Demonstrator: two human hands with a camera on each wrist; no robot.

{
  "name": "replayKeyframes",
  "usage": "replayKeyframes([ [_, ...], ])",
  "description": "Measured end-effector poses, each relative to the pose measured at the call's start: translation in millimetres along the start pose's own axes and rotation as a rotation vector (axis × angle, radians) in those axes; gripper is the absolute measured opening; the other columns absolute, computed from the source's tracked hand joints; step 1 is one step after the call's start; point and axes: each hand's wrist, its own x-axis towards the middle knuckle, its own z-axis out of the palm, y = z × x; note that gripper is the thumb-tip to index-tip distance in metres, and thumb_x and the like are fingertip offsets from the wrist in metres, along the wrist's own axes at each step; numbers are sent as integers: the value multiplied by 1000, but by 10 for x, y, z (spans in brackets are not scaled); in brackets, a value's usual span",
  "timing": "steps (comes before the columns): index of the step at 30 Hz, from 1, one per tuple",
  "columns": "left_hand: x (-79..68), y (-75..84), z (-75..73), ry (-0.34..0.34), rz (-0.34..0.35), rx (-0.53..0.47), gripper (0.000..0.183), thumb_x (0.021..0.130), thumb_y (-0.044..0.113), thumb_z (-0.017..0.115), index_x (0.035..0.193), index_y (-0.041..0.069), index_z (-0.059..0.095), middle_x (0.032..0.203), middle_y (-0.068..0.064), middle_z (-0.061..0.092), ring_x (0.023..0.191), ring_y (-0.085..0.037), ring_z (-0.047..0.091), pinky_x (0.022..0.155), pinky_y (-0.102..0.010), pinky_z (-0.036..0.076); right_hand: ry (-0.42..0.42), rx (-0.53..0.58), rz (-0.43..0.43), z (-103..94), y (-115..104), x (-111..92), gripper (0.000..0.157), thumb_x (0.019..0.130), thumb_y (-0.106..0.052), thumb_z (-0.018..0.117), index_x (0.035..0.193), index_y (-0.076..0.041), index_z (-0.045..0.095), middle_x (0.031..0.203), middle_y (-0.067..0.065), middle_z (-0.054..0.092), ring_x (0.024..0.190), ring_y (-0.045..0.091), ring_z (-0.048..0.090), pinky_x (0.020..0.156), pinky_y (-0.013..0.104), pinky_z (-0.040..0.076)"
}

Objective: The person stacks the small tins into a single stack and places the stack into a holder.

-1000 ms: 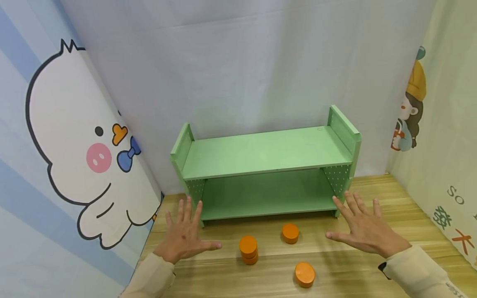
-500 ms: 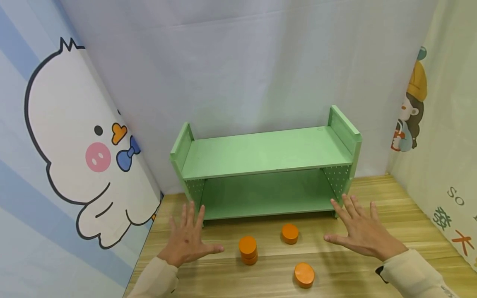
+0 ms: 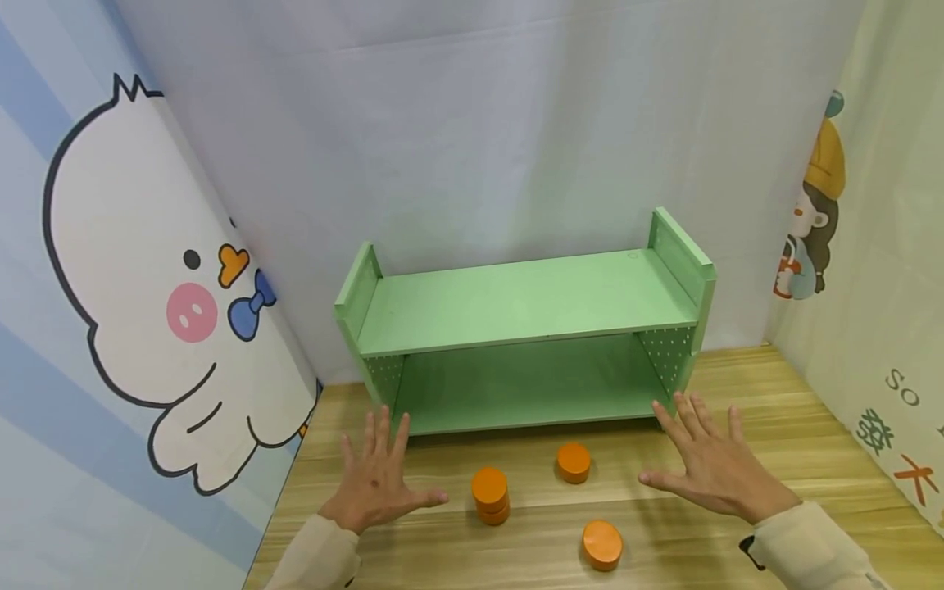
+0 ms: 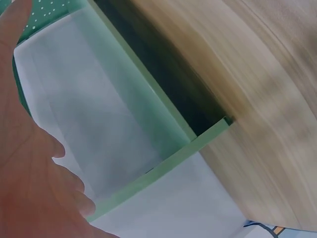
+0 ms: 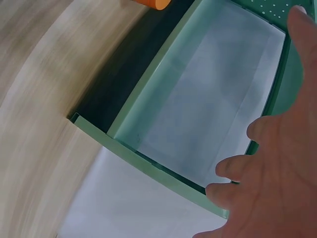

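Note:
My left hand (image 3: 376,485) hovers palm down with spread fingers, left of a stack of two orange discs (image 3: 490,495). Over on the right, my right hand (image 3: 719,463) is spread the same way and holds nothing. Between the hands lie two single orange discs: one disc (image 3: 574,463) close to the shelf, another disc (image 3: 602,545) nearer to me. A light green two-tier shelf (image 3: 527,307) stands behind them, and the fingertips of both hands overlap its lower front corners in the head view. Each wrist view shows a hand beside the shelf's side panel (image 4: 163,168).
The shelf stands on a wood-grain table (image 3: 531,561), against a pale grey curtain (image 3: 472,139). A blue-striped cloth with a white cartoon bird (image 3: 140,270) hangs at the left. At the right hangs a cream cloth (image 3: 878,270) with printed figures.
My left hand has drifted slightly right and toward me. My right hand has shifted a little left and toward me. The discs and shelf stay where they were.

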Motion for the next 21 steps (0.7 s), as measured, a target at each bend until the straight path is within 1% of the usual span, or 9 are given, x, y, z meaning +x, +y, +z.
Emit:
replayKeyframes([
  [4,5,10,50,-1,0,-31,129,71,86,61,159,1,18,160,-32,3,147,-51,3,106,-83,5,-3,10,2,38,6,-11,99,88,-63,63,155,1,30,157,35,18,143,55,18,106,82,-1],
  [10,13,24,127,-12,1,-60,129,71,86,62,159,1,18,160,-31,2,147,-50,1,106,-83,4,1,3,3,80,0,-24,99,87,-64,63,154,1,32,157,35,20,142,55,20,106,82,1],
  [14,16,33,179,-26,-6,-62,129,71,87,59,159,3,17,161,-30,1,147,-49,0,107,-82,3,-4,8,6,109,0,-27,98,87,-64,63,154,1,31,156,35,20,142,55,21,106,83,2],
  [21,26,75,234,-22,-8,-85,127,72,84,63,159,3,20,161,-31,2,147,-51,3,106,-82,5,8,28,1,179,16,-45,96,88,-62,63,154,1,32,156,35,20,141,55,22,106,83,0],
])
